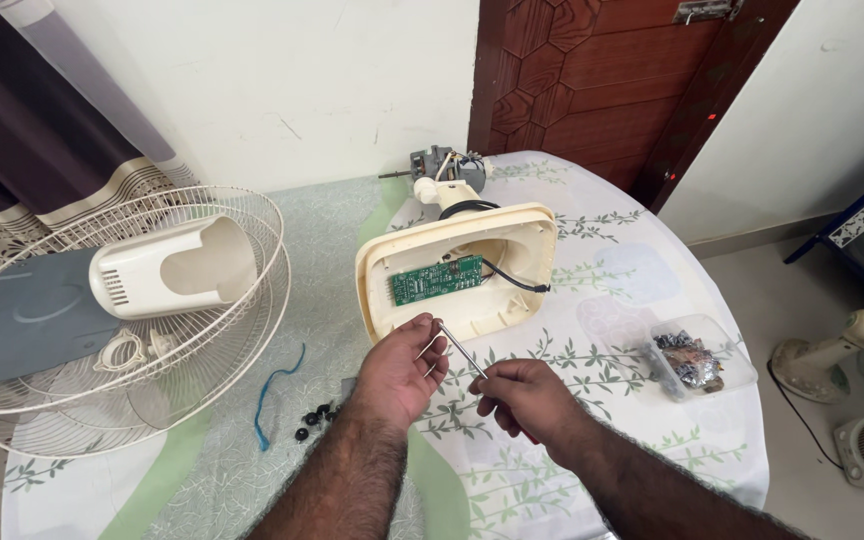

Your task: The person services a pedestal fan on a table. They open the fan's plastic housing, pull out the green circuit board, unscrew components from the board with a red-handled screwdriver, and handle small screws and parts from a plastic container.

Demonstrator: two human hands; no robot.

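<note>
— Where's the screwdriver?

— Between our hands, its tip at the upturned cream fan base mid-desk. Our right hand pinches the handle; our left hand curls around the shaft.

— Beyond?

— Fan grille left, plastic tub right.

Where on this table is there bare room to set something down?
Bare floral tablecloth lies between the cream fan base housing and the clear plastic container, and beyond the housing toward the door. Crowded: wire fan guards left, black knobs beside the left hand.
</note>
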